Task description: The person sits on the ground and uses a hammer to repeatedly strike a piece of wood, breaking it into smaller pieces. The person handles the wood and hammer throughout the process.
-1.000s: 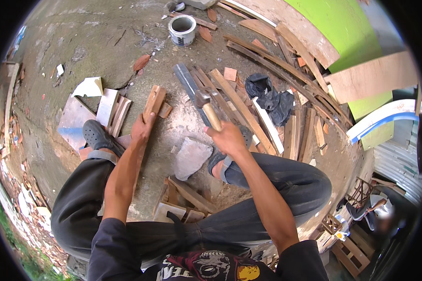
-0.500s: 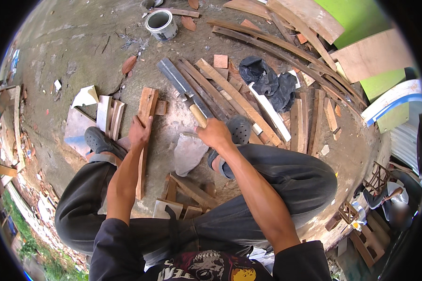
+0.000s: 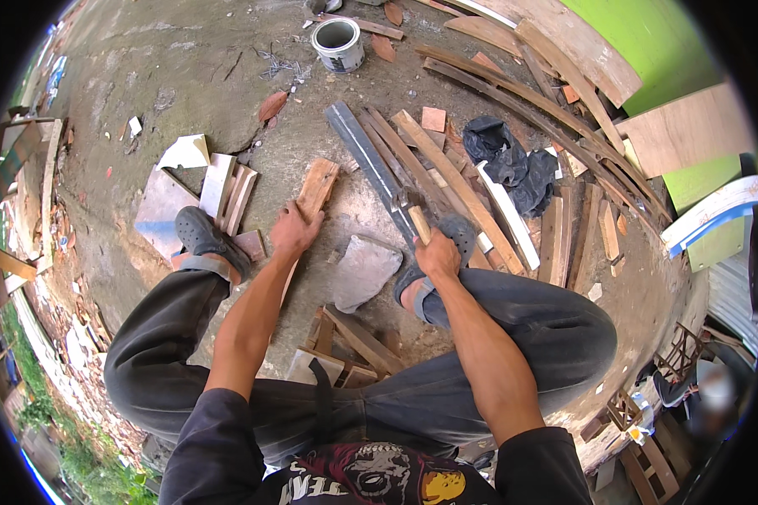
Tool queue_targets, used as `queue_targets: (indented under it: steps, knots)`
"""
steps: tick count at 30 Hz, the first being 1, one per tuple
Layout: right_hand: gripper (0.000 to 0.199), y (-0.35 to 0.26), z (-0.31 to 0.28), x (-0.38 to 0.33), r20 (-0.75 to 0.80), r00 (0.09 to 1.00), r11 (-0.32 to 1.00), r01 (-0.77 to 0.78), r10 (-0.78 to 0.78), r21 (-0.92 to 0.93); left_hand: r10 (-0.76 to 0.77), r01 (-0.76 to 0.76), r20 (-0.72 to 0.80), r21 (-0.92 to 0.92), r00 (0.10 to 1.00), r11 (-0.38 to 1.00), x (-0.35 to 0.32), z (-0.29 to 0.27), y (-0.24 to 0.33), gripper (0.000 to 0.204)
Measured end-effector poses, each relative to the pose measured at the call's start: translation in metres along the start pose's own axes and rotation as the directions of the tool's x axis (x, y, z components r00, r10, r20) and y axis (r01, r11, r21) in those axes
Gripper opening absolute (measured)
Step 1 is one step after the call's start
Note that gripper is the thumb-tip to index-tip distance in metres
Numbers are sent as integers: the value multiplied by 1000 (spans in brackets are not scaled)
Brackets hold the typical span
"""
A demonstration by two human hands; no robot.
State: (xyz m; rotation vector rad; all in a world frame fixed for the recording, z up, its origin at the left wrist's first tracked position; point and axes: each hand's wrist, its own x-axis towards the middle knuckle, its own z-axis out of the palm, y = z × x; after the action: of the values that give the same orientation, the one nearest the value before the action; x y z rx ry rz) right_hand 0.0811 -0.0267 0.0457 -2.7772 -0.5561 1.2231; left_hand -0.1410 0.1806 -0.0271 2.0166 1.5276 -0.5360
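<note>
Two hands are engaged: the left hand grips the short brown wooden plank, fingers clenched around its lower end, holding it on the concrete floor. The right hand, clenched on the long dark machete, has lowered since a second ago, the blade now resting flat beside the plank, so the chop appears finished or paused.

A short brown wooden plank is lying on the concrete, slanting toward one o'clock, its near end under the left hand. A long grey-bladed machete — wooden-handled — is pointing toward eleven o'clock, gripped by the right hand.
</note>
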Motion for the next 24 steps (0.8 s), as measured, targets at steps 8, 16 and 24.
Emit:
queue_targets:
  steps: [8,16,24]
  knots:
    - [38,-14,19,20,-134,989,998,64,-64,-4,23,-17,91,-68,996,998,14,2,-5,90]
    - [37,-14,32,15,-125,982,989,131,-139,-69,89,-108,-84,-266,993,958,9,-8,-33,85]
    - [41,-23,34,14,-121,988,995,87,-93,-55,66,-72,-38,-189,997,979,26,-15,-43,87]
